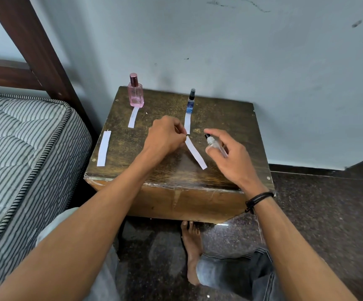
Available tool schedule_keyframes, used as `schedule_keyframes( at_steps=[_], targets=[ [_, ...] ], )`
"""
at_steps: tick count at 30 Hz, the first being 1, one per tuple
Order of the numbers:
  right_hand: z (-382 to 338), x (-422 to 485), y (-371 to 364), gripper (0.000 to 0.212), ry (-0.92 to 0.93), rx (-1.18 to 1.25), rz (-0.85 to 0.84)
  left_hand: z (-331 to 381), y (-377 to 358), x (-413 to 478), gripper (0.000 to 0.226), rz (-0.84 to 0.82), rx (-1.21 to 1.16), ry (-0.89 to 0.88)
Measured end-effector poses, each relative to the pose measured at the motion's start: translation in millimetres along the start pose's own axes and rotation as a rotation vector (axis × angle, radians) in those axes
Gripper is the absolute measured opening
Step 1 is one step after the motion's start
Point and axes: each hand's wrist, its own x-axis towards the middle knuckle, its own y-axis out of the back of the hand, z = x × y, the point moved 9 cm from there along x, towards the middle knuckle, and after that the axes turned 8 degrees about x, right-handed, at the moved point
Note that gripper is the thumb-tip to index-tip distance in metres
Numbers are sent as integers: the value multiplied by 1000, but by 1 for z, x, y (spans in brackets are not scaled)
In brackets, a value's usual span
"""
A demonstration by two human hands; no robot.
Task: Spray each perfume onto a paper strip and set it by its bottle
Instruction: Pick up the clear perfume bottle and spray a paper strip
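My left hand [167, 135] pinches the top end of a white paper strip [196, 155] that slants down to the right over the wooden stool. My right hand [230, 157] grips a small clear spray bottle [215, 144] with a black nozzle, its head turned toward that strip. At the back left stands a pink perfume bottle [135, 93] with a strip [133, 117] lying in front of it. A slim blue-labelled spray bottle [191, 101] stands at the back middle, also with a strip [187, 123] before it.
A spare strip [104, 148] lies near the left edge of the wooden stool [230, 118]. A striped mattress [24, 148] and a dark bed post flank the left side. The wall is right behind the stool. My bare foot [192, 250] rests on the dark floor below.
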Motion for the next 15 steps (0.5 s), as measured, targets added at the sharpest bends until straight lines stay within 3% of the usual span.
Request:
schedule_keyframes(
  at_steps=[6, 15],
  targets=[
    [11, 0, -14, 37, -28, -62, -85, -7, -4, 11, 13, -10, -162, 31],
    [23, 6, -4, 30, -246, 577, 77, -8, -7, 17, 8, -39, -318, 40]
  ],
)
